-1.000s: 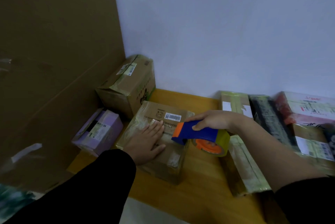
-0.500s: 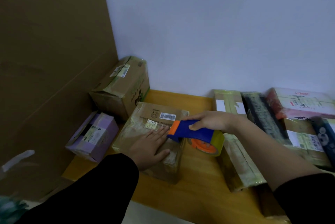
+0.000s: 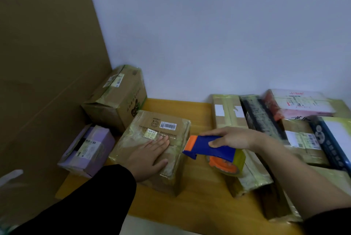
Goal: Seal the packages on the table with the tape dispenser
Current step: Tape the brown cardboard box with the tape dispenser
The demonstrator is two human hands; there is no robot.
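The brown box (image 3: pixel 167 120) on the table (image 3: pixel 199 113) is pressed under the flat, straight-fingered left grip (image 3: pixel 150 155) while the tape dispenser (image 3: pixel 214 151), clamped in the right grip (image 3: pixel 230 136), is held just right of it, its top seemingly taped already.

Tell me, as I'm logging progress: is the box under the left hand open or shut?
Shut. The brown box has a flat top under glossy tape; the left hand rests flat on it.
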